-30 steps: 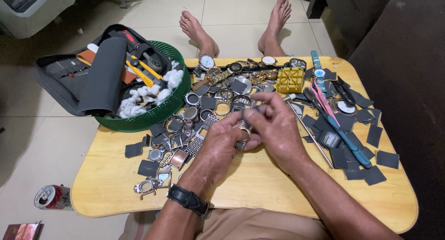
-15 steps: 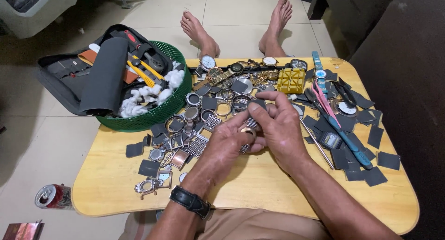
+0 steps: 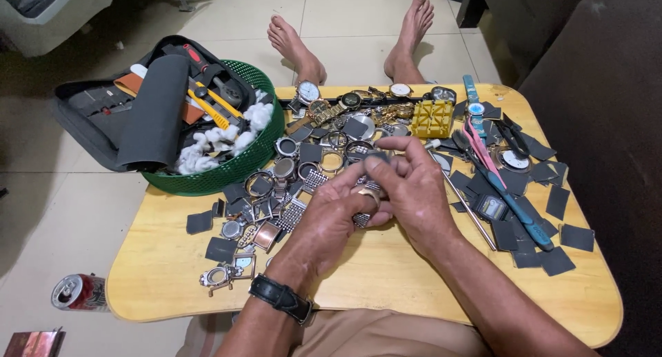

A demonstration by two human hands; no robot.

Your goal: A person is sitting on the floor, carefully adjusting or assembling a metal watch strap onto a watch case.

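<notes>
Both my hands meet over the middle of a low wooden table (image 3: pixel 165 260). My left hand (image 3: pixel 329 219), with a black wristwatch (image 3: pixel 281 298) on its wrist, grips a gold-coloured watch (image 3: pixel 365 195) whose metal mesh band shows below the fingers. My right hand (image 3: pixel 412 188) curls over the same watch from the right, its thumb and fingertips pinching at the top of the case. Most of the watch is hidden by my fingers.
Watch cases, bands and dark square pads (image 3: pixel 221 249) litter the table. A yellow block tool (image 3: pixel 432 118) and several whole watches (image 3: pixel 307 92) lie at the far edge. A green basket (image 3: pixel 241 160) holds a black tool case and cotton. A can (image 3: pixel 79 292) stands on the floor; bare feet beyond.
My hands have stayed over the table's middle, with the fingers shifting slightly around the watch. Nothing else on the table has moved.
</notes>
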